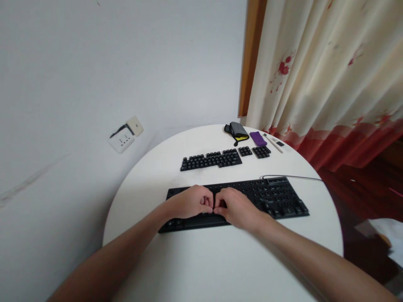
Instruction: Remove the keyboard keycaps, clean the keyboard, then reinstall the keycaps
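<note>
A black keyboard [281, 199] lies across the white table, most of its keycaps off and a few still on it. Over its left half my left hand [192, 202] is closed, thumb and fingers pinched together. Right beside it, my right hand [237, 207] is curled in a similar pinch, and the fingertips of both hands meet or nearly meet just above the keyboard. Whatever sits between the fingers is too small or hidden to make out. Behind the keyboard, loose black keycaps [210, 160] are laid out in keyboard order, with two smaller groups at their right.
The round white table [151, 176] stands against a wall with a socket [121, 139]. At its back are a grey and yellow cloth [238, 131], a purple cloth [258, 139] and a thin brush [273, 143]. A cable [292, 176] runs off the right edge, near a curtain [302, 84].
</note>
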Demonstrator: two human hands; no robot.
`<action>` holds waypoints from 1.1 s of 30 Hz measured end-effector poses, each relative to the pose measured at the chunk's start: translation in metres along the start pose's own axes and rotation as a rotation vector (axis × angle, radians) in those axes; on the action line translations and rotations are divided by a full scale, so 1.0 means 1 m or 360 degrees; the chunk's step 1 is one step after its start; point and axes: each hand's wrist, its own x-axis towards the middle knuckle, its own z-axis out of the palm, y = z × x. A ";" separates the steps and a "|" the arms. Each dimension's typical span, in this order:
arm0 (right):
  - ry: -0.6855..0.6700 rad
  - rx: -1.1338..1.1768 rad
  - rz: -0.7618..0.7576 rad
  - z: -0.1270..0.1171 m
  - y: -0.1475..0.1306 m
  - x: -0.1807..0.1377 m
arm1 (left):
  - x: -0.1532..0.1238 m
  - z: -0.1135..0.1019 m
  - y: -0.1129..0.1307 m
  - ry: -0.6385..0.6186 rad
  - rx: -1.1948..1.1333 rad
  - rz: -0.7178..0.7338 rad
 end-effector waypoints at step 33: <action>-0.0038 -0.0144 -0.0058 -0.001 0.004 -0.002 | 0.004 -0.007 -0.003 -0.0044 0.0172 -0.0006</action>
